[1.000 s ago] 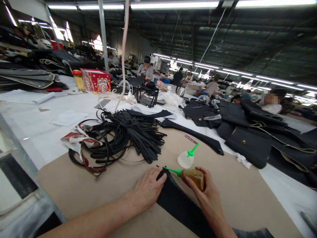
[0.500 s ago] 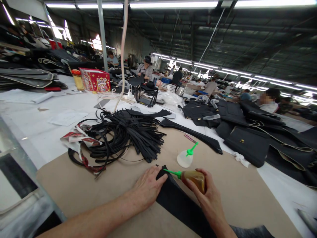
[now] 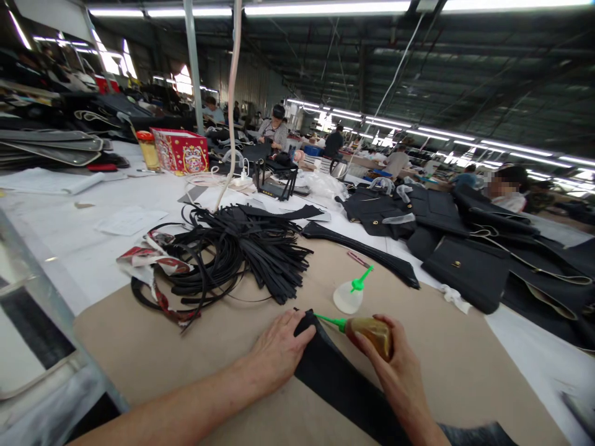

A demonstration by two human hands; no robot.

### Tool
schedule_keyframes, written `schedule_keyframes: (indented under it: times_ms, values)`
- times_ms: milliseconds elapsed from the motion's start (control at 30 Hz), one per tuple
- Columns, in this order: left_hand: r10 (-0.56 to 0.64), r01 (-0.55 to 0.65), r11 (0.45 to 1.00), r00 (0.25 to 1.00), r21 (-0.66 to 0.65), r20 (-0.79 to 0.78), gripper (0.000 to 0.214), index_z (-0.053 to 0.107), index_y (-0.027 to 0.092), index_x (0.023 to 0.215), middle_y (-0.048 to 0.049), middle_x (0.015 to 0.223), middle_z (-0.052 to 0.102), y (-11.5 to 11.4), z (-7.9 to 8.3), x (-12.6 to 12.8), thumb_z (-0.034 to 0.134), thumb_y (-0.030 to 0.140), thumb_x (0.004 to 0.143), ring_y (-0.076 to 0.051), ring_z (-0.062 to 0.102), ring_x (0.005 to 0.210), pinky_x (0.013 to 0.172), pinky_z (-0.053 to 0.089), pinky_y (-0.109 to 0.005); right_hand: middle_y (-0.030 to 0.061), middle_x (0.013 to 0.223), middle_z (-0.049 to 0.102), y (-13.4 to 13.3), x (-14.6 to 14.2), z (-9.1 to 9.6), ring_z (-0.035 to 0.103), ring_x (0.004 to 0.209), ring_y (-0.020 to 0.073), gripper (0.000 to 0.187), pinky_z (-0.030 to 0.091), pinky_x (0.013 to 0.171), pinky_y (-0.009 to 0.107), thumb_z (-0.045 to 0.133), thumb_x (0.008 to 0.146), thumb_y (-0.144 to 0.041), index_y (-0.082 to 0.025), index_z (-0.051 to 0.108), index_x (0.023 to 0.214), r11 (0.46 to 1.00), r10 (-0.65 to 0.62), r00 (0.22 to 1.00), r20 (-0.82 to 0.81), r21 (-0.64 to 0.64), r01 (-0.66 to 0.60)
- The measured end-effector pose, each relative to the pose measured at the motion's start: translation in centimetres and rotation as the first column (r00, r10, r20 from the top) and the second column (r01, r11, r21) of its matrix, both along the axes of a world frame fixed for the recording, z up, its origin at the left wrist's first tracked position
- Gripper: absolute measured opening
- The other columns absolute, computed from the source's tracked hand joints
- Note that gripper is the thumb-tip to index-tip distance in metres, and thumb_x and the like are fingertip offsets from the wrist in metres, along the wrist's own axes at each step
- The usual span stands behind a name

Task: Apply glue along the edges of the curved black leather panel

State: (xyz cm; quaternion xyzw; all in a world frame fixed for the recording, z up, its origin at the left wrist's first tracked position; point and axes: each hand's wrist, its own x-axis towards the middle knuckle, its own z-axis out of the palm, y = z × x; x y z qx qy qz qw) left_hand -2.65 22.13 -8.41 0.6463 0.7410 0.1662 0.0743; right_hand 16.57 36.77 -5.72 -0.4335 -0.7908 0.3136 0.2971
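Observation:
A long black leather-like strip (image 3: pixel 341 378) lies across the brown board, running from the middle toward the lower right. My left hand (image 3: pixel 281 347) grips its far end, thumb on top. In my right hand (image 3: pixel 395 365) is a squeeze bottle (image 3: pixel 372 337) of amber liquid, lying on its side with the green nozzle pointing left. The nozzle tip is at the strip's far edge, close to my left thumb; whether it touches cannot be made out. Behind the bottle, a white squeeze bottle (image 3: pixel 348 297) with a green nozzle stands on the board.
Black straps (image 3: pixel 242 248) lie bundled at the left. Beyond my hands are another black strip (image 3: pixel 367 251) and a thin reddish tool (image 3: pixel 357 260). Black bags (image 3: pixel 465 269) pile up at the right. A router (image 3: pixel 276 183) and a red box (image 3: pixel 180 152) stand farther back. Several people work beyond.
The amber bottle and my right hand have shifted slightly to the right, the nozzle tip moving along the strip's edge. My left hand stays on the strip.

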Motion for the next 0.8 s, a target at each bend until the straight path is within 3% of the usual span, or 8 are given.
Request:
schedule_keyframes:
  times_ms: [100,267,467,667,800]
  values:
    - [-0.003,0.003,1.000,1.000,0.015,0.008,0.037,0.052,0.029,0.128,-0.0090,0.138,0.047,0.0,-0.2,0.0,0.045,0.017,0.094,-0.027,0.043,0.130,0.107,0.042,-0.045,0.0051,0.108,0.060,0.1,0.3,0.3,0.060,0.093,0.0266,0.058,0.047,0.082,0.039,0.063,0.076,-0.066,-0.025,0.051,0.114,0.999,-0.033,0.999,-0.013,0.018,0.033]
    - [-0.003,0.004,1.000,1.000,0.025,-0.008,0.037,0.052,0.028,0.128,-0.0089,0.138,0.047,0.0,-0.2,0.0,0.045,0.016,0.094,-0.027,0.043,0.129,0.106,0.043,-0.044,0.0059,0.108,0.061,-0.1,0.6,0.3,0.061,0.094,0.0264,0.059,0.048,0.084,0.039,0.063,0.076,-0.066,-0.023,0.051,0.114,0.997,0.051,0.999,-0.011,-0.054,-0.051]
    - [-0.001,0.001,1.000,1.000,0.014,0.006,0.037,0.053,0.028,0.127,-0.0092,0.138,0.048,0.0,0.2,0.0,0.045,0.016,0.093,-0.027,0.044,0.129,0.107,0.041,-0.045,0.0059,0.109,0.061,0.2,1.0,0.3,0.060,0.095,0.0275,0.060,0.047,0.084,0.040,0.063,0.075,-0.067,-0.024,0.052,0.114,0.999,-0.035,0.999,-0.004,0.026,0.035]
    - [0.000,0.000,1.000,1.000,0.024,-0.012,0.038,0.052,0.029,0.128,-0.0092,0.139,0.047,-0.1,-0.2,0.0,0.045,0.016,0.093,-0.028,0.043,0.129,0.106,0.043,-0.045,0.0059,0.110,0.061,0.1,1.2,0.1,0.060,0.096,0.0264,0.059,0.047,0.086,0.040,0.064,0.076,-0.065,-0.023,0.051,0.116,0.997,0.057,0.998,-0.019,-0.050,-0.058]
    - [-0.009,0.010,0.999,1.000,0.037,-0.022,0.038,0.053,0.028,0.127,-0.0092,0.137,0.048,0.0,-0.2,-0.1,0.045,0.016,0.093,-0.028,0.045,0.127,0.106,0.043,-0.044,0.0055,0.107,0.062,0.3,1.4,0.1,0.060,0.094,0.0273,0.060,0.047,0.084,0.041,0.064,0.075,-0.067,-0.024,0.051,0.116,1.000,-0.007,1.000,0.005,-0.019,0.007]
